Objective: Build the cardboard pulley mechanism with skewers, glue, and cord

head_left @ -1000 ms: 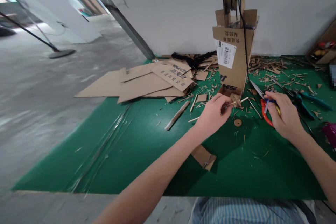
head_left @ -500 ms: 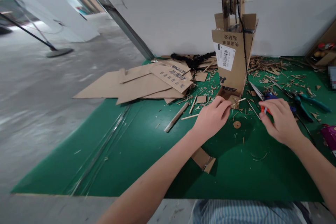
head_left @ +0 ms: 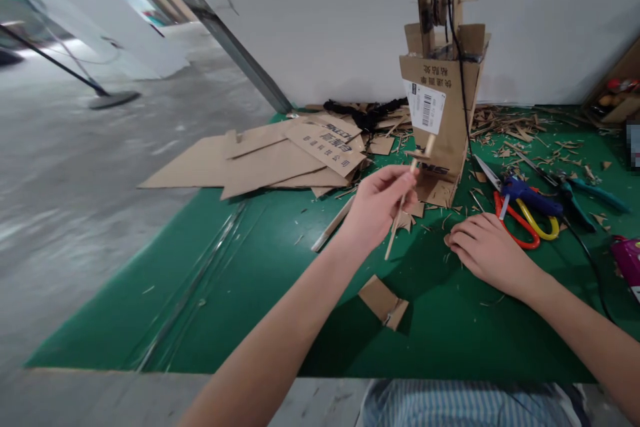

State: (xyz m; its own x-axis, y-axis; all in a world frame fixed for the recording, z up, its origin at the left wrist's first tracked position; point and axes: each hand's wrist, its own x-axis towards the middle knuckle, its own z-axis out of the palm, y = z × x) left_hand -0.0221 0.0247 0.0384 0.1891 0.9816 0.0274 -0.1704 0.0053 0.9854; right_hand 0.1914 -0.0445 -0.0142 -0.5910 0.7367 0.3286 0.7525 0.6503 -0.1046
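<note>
My left hand is closed around a thin wooden stick, raised above the mat and tilted. Near the stick's upper end sits a small cardboard disc, seen edge-on. Low on the mat, my right hand has its fingers bent and together over a small round cardboard piece, mostly hidden under the fingertips. Just beyond the right hand lie scissors with red handles. Behind my left hand stands a tall cardboard box, topped by a cardboard wheel and a black cord.
Flat cardboard sheets are piled at the back left. A blue-handled tool and teal-handled pliers lie to the right. Cardboard scraps litter the back of the green mat. A folded cardboard piece lies near the front.
My left hand has lifted the stick and turned it upright, bringing the disc on it into view. My right hand has left the scissors and moved left onto the round cardboard piece.
</note>
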